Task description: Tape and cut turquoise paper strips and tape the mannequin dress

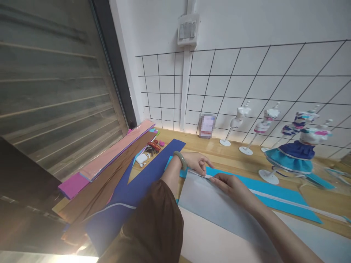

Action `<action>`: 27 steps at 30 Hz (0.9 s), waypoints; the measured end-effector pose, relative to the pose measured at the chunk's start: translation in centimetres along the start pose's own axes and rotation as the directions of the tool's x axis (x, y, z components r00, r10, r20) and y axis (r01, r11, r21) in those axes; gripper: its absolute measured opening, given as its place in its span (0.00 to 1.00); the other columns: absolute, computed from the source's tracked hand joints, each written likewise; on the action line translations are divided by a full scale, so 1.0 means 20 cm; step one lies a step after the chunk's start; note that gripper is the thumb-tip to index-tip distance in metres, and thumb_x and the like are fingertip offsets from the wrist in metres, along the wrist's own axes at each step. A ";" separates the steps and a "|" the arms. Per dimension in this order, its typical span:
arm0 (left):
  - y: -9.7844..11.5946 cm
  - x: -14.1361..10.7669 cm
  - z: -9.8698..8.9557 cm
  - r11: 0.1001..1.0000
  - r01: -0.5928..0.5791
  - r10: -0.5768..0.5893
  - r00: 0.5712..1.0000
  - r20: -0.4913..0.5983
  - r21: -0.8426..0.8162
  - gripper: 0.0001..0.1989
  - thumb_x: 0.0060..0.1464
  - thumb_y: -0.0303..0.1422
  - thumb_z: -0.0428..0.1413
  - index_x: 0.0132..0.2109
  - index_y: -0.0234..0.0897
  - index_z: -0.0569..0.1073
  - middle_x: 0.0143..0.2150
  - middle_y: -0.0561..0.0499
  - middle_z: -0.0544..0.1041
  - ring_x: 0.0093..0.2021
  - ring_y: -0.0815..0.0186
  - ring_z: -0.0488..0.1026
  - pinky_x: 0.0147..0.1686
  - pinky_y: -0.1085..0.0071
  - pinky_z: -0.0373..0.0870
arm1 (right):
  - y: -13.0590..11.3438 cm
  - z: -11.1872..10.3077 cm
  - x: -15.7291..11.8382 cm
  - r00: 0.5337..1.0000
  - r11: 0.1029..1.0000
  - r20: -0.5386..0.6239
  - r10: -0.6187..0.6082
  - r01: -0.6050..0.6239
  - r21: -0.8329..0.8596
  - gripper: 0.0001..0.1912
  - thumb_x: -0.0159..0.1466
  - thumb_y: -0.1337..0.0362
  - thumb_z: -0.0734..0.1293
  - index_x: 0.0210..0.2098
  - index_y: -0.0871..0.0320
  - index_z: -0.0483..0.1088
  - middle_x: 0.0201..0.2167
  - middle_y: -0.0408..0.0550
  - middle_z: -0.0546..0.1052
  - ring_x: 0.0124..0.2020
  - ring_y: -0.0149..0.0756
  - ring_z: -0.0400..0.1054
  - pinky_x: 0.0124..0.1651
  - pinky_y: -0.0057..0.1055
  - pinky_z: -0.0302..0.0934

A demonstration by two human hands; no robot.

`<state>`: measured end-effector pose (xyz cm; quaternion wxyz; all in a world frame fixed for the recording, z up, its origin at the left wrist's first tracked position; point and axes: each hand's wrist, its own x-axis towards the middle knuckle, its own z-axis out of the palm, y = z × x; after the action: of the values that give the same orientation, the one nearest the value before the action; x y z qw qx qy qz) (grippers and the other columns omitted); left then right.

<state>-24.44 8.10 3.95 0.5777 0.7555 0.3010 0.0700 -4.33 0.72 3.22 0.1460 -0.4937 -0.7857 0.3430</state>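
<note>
A pale grey-blue sheet (pixel 208 201) lies on the wooden table, its upper edge over a bright blue strip (pixel 287 199). Along that edge runs a narrow white strip (pixel 268 196), which continues to the right across the blue strip. My left hand (pixel 196 163), with a bracelet (pixel 180 160) at the wrist, has its fingers closed on the white strip near the sheet's top left corner. Just to its right, my right hand (pixel 229 186) pinches the same strip between thumb and finger. Below the grey-blue sheet is a pale pink sheet (pixel 211 233).
Dark blue paper (pixel 131 201), brown sheets (pixel 109 171) and a pink packet (pixel 117 149) lie left, beside white earbuds (pixel 142 158). Small mannequins on stands (pixel 225 142) are at the back right, one in a blue skirt (pixel 290 157). A card (pixel 207 126) leans on the wall.
</note>
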 end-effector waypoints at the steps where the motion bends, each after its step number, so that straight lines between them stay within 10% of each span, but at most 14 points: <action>1: 0.00 0.00 0.00 1.000 -0.006 0.006 1.000 -0.002 -0.004 0.31 0.37 0.31 0.63 0.52 0.39 0.66 0.29 0.56 0.74 0.31 0.71 0.70 0.35 0.72 0.64 | 0.00 0.00 0.00 1.000 1.000 0.007 0.000 0.000 0.005 0.24 0.57 0.43 0.56 0.25 0.58 0.65 0.20 0.39 0.63 0.23 0.28 0.53 0.24 0.24 0.46; 27: -0.02 -0.08 -0.05 0.999 0.037 -0.038 0.998 -0.049 -0.019 0.32 0.35 0.33 0.64 0.51 0.39 0.67 0.29 0.55 0.74 0.30 0.71 0.69 0.31 0.73 0.64 | -0.05 0.02 0.01 0.999 0.996 -0.037 -0.013 0.017 0.091 0.24 0.58 0.44 0.56 0.27 0.59 0.67 0.21 0.40 0.64 0.24 0.28 0.53 0.25 0.25 0.47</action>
<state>-26.34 8.11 4.34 0.5780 0.7426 0.3286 0.0803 -5.35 0.53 3.56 0.1851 -0.4868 -0.7701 0.3682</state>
